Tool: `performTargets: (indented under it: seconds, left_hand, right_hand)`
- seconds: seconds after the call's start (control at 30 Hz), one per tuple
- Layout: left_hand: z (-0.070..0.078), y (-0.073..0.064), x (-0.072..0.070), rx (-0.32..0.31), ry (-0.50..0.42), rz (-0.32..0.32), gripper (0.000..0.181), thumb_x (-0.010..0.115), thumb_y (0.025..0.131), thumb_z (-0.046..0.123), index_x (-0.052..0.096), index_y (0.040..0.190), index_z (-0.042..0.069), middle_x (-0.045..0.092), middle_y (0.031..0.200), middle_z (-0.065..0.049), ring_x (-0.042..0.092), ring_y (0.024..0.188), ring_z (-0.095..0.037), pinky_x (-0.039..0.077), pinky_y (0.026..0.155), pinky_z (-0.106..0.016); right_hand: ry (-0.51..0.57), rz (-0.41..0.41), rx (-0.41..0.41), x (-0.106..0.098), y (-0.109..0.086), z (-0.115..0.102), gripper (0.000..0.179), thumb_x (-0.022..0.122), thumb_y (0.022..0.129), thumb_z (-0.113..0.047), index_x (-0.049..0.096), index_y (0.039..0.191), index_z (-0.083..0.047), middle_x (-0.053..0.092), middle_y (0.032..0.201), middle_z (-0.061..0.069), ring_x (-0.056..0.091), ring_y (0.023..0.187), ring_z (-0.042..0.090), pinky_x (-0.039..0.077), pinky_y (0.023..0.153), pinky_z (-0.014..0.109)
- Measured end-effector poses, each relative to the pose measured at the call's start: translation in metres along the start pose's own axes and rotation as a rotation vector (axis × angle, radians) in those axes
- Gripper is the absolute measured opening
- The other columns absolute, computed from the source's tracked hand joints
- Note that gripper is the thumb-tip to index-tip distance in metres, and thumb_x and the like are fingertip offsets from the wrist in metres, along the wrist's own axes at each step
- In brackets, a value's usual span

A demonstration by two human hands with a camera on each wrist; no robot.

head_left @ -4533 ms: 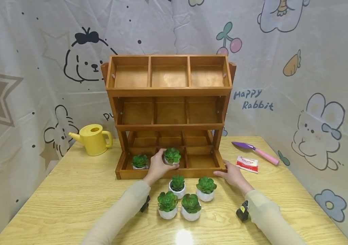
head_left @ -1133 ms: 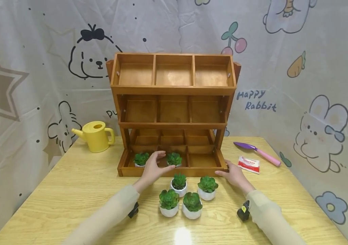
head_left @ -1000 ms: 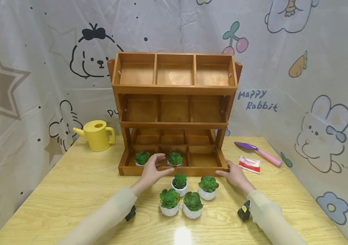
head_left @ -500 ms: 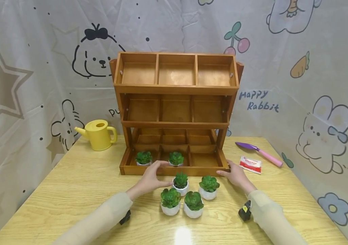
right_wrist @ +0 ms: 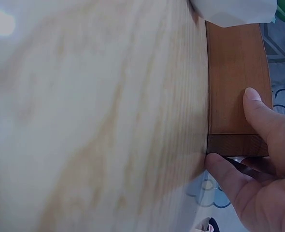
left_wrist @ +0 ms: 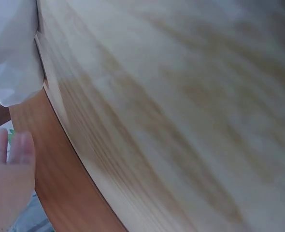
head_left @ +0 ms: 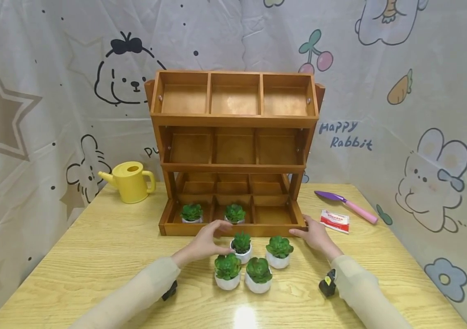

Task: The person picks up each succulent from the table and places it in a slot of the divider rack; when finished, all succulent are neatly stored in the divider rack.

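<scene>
My left hand is beside a small potted succulent, thumb at its white rim and fingers spread behind it, apart from the leaves. In the left wrist view, this hand shows relaxed, nearly straight fingers near the brown front board. My right hand holds the lower right corner of a three-tier wooden planter shelf. Its thumb lies on the front board in the right wrist view, the other fingers round the end. Two succulents, a left one and a middle one, sit in the bottom tier's compartments.
Three more potted succulents stand close by: front left, front middle and right. A yellow watering can is at the back left. A purple-and-pink trowel and a red-and-white packet lie at right.
Earlier my left hand set a succulent into the bottom middle compartment and let go. It has since drawn back toward the nearest succulent on the table. My right hand has stayed at the shelf's corner.
</scene>
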State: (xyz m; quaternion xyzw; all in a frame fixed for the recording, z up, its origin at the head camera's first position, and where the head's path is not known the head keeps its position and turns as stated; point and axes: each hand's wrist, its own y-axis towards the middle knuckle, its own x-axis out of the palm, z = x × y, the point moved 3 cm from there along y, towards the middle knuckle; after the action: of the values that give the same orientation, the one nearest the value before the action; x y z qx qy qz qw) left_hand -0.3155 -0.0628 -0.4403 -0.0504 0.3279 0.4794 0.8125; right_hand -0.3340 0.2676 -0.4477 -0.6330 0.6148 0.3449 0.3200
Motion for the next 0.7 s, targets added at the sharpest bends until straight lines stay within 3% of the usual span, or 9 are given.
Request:
performTargets:
  seconds: [0.27, 0.5, 0.7]
  left_hand:
    - [-0.006, 0.006, 0.000, 0.007, -0.098, -0.112, 0.054, 0.077, 0.082, 0.017, 0.053, 0.129, 0.002, 0.061, 0.123, -0.013, 0.058, 0.113, -0.028, 0.051, 0.088, -0.033]
    - [-0.009, 0.011, 0.004, -0.026, -0.075, -0.202, 0.056, 0.076, 0.079, 0.008, 0.052, 0.129, 0.002, 0.059, 0.123, -0.013, 0.058, 0.113, -0.027, 0.051, 0.088, -0.029]
    - [-0.009, 0.015, 0.009, -0.029, -0.055, -0.226, 0.058, 0.077, 0.078, 0.009, 0.052, 0.130, 0.003, 0.059, 0.123, -0.012, 0.058, 0.112, -0.025, 0.051, 0.089, -0.030]
  right_hand:
    - [-0.003, 0.003, -0.001, -0.002, 0.000, -0.002, 0.079, 0.064, 0.091, -0.037, 0.031, 0.142, 0.014, 0.042, 0.136, 0.038, 0.041, 0.127, 0.051, 0.036, 0.104, 0.057]
    - [-0.001, 0.000, 0.002, 0.000, 0.000, -0.001, 0.080, 0.064, 0.091, -0.038, 0.030, 0.142, 0.013, 0.042, 0.137, 0.037, 0.041, 0.127, 0.051, 0.036, 0.104, 0.057]
    - [0.004, 0.000, 0.008, 0.001, 0.000, -0.001, 0.079, 0.064, 0.091, -0.038, 0.030, 0.142, 0.013, 0.041, 0.138, 0.037, 0.040, 0.128, 0.050, 0.035, 0.105, 0.057]
